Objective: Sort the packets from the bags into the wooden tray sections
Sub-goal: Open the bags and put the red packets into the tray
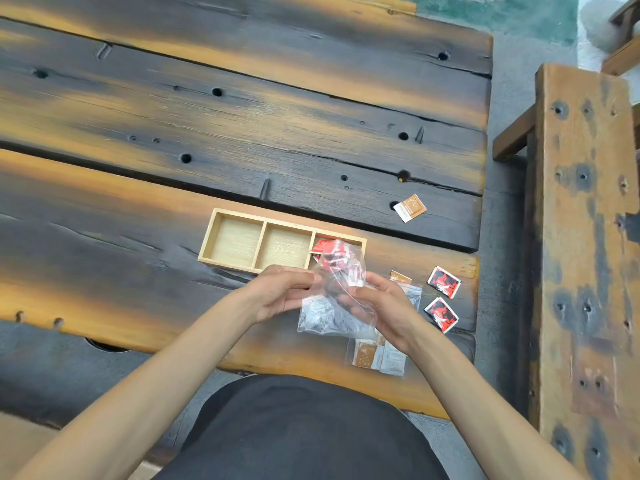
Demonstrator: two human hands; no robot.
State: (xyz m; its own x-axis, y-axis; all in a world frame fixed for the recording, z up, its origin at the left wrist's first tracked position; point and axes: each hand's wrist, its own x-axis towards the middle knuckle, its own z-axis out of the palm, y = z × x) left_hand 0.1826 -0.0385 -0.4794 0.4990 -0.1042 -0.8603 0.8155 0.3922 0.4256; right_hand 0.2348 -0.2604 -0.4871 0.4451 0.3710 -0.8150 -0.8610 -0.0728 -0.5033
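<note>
Clear plastic bag (341,271) of red packets, pinched at each side by left hand (282,292) and right hand (379,306), hangs over the wooden tray (221,213)'s right section, already holding red packets (320,245); its mouth cannot be made out.

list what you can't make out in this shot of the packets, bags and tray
- Head view: how many red packets lie in the tray's right section; the clear bag held by both hands, left hand and right hand, covers them.
- Print on the orange packet near the far edge: too small.
- Contents of the lower bag: partly hidden under the right wrist.
</note>
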